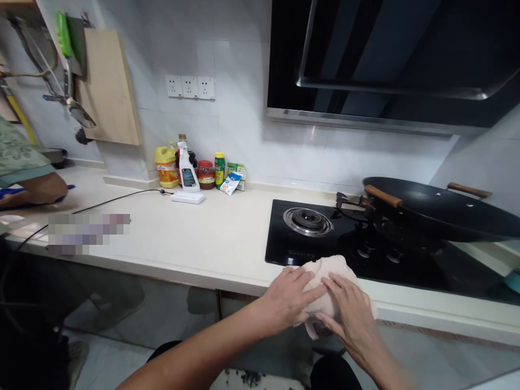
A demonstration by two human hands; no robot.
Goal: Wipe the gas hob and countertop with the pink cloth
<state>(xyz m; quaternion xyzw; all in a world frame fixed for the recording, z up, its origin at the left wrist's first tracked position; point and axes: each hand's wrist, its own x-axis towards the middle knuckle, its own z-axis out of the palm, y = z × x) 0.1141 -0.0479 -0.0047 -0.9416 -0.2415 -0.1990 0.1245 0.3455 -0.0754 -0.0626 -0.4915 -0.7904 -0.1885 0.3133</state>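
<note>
A pale pink cloth [325, 273] is bunched up at the front edge of the gas stove [300, 230], and part of it hangs over the counter edge. From the left, my left hand [287, 299] grips the cloth with its fingers laid across it. My right hand [352, 307] holds the other side, its thumb low and its fingers on top. Dark marks show on the cloth's lower part between the hands. Just beyond the cloth lies the round burner [307, 221].
A black wok [439, 206] with wooden handles sits on the right burner under the range hood [365, 65]. Along the wall stand a spray bottle [188, 172], a yellow jug [166, 168] and a red-lidded jar [206, 176]. A black cable [109, 200] crosses the counter. Another person's arm [44, 187] is at left.
</note>
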